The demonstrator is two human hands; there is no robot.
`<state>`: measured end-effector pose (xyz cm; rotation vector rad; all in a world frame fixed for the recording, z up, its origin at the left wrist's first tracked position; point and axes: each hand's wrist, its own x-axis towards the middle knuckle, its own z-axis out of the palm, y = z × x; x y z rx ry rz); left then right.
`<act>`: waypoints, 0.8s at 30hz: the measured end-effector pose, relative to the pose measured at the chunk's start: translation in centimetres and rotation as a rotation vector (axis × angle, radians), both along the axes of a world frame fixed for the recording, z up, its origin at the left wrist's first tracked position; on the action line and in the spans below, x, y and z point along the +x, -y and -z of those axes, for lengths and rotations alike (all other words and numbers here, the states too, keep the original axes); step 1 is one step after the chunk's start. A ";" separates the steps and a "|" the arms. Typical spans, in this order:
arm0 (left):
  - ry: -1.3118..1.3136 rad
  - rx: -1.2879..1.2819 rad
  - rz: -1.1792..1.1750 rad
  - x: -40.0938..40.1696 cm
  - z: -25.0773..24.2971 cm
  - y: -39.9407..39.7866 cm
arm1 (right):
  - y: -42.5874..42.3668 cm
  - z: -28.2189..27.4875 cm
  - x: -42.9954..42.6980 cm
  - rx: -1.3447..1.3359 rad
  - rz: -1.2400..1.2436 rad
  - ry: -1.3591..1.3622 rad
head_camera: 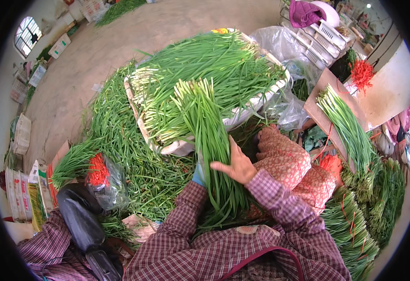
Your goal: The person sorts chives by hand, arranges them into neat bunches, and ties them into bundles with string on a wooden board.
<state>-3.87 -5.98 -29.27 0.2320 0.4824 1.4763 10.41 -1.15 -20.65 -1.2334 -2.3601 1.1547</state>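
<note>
A thick bunch of garlic chives point(208, 130) stands nearly upright in front of me, pale cut ends at the top and green leaves hanging towards my lap. My left hand point(198, 174), in a blue glove, is on the bunch's left side, gripping it from behind; its fingers are hidden by leaves. My bare right hand point(236, 163) lies against the right side, fingers straight and thumb spread across the front leaves. Behind the bunch, a white foam crate point(176, 147) is heaped with more chives point(205, 56), their pale ends at its left and far right.
Loose leaves point(120, 116) pile around the crate. At right, tied chives point(349, 224) lie beneath a board point(315, 102) bearing another bunch point(345, 123). Red ties point(97, 170) sit at left, near another person's striped clothing point(50, 235). Red floral cloth point(282, 154) bulges beside my right hand.
</note>
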 end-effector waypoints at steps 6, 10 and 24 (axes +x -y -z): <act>0.031 0.086 0.052 -1.4 -1.0 0.8 | 3.8 -2.7 -0.2 0.266 0.000 0.342; -0.052 0.140 0.067 -0.5 -7.6 2.3 | 5.0 -3.0 -1.2 0.487 -0.070 0.454; -0.753 -0.068 0.044 -7.0 -13.8 3.4 | -0.6 -10.3 1.6 0.607 -0.294 -0.232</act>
